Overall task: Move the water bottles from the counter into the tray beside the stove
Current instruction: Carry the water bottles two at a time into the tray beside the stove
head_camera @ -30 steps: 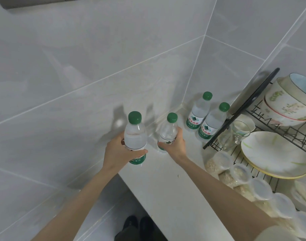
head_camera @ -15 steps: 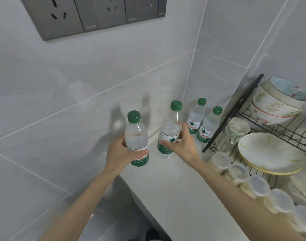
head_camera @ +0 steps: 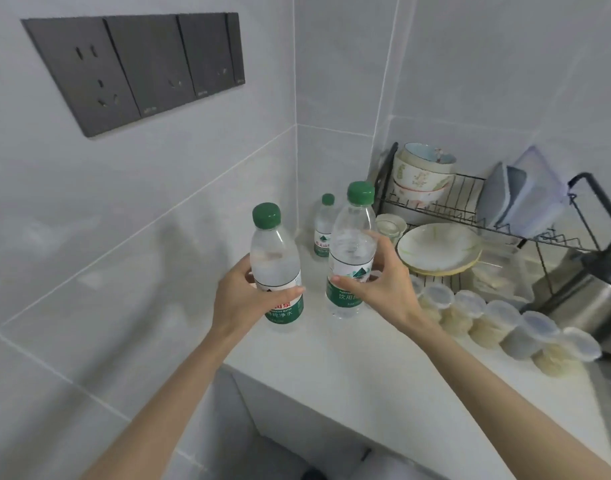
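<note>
Green-capped bottles sit 1 per hand, left hand and right hand each clenched round a label. Gripping both likely halves the trips to the tray, which is out of view.

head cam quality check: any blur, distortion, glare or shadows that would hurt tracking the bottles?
Head view: wide-angle bend in the tile lines and wall socket panel; soft motion blur overall, label print only partly legible; soft shadows of the bottles on the left wall; no harsh glare. Left hand and right hand each grip a bottle; corner bottle small and soft.
</note>
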Motion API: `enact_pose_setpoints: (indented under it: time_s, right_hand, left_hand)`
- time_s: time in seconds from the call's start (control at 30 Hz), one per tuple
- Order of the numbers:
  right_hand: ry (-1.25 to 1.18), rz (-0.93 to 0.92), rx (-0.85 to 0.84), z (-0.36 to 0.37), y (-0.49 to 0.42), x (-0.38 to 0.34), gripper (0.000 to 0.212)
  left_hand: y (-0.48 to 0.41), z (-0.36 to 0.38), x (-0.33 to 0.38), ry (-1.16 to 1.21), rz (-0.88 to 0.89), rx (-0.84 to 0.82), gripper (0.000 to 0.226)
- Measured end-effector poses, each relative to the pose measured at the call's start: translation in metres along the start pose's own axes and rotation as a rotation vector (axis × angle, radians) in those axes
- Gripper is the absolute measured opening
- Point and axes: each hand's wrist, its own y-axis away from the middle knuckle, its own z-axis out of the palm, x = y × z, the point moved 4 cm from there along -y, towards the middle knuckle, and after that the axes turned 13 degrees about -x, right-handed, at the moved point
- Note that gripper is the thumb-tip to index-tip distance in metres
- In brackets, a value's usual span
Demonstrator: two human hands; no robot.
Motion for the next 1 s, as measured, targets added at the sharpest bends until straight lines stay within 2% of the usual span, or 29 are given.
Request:
enact_pose_setpoints:
  time_s: [0.23,0.47,0.6,0.73,1.0]
  right_hand:
    - [-0.047,0.058,0.263,-0.061,0.103,-0.01,0.072]
    - [0.018,0.122,0.552,-0.137,0.242,-0.013,0.071]
    - [0.058,0.16,0.703,-0.175,0.323,-0.013,0.069]
    - [0.097,0.197,0.839,-0.215,0.426,-0.009,0.071]
    - [0.204,0.311,1.053,-0.277,0.635,-0.012,0.072]
  left_hand:
    - [0.025,0.061,0.049,0.058,0.11,-0.238,0.051]
    - [0.067,0.174,0.112,0.048,0.277,-0.533,0.043]
    - [0.106,0.242,0.137,0.074,0.335,-0.678,0.053]
    - [0.174,0.323,0.16,0.095,0.356,-0.836,0.063]
    - [0.34,0.474,0.209,0.165,0.421,-1.083,0.048]
